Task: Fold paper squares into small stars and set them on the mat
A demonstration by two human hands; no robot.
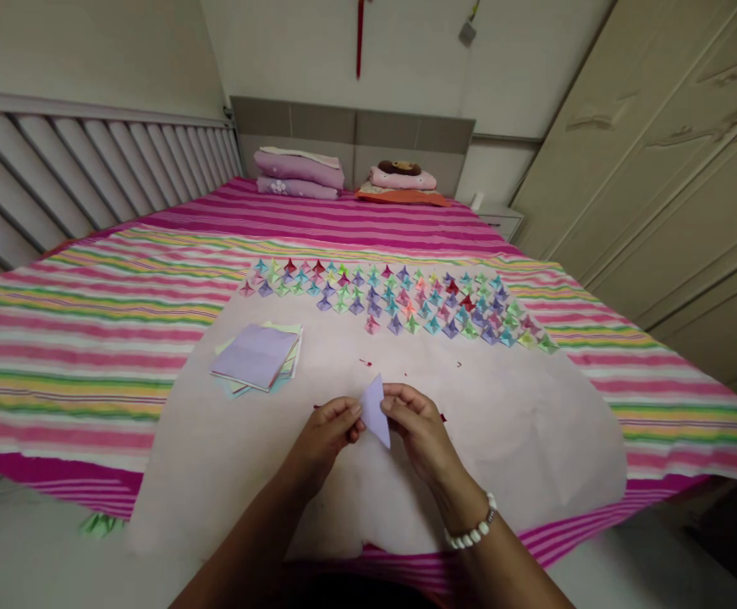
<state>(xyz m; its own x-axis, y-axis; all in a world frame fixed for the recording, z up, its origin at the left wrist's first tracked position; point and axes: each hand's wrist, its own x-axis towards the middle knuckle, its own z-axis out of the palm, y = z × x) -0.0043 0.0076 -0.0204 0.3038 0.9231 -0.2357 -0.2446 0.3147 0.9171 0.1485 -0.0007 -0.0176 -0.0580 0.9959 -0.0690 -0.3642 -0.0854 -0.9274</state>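
A piece of purple origami paper (376, 413), folded into a triangle, is held up between my two hands over the pale sheet (508, 440). My left hand (333, 425) pinches its left corner between thumb and fingers. On the other side, my right hand (415, 419) grips the right edge, thumb in front and fingers behind. A bracelet of white beads (473, 533) circles my right wrist. To the left of my hands lies a stack of square coloured paper (257, 357) with a purple sheet on top.
Rows of small folded paper pieces (397, 324) in several colours cover the sheet's far part. Striped bedding (82, 338) lies beneath. Folded bedding (298, 173) sits by the headboard (323, 127). A rail (89, 161) runs along the left, wardrobe doors (666, 186) along the right.
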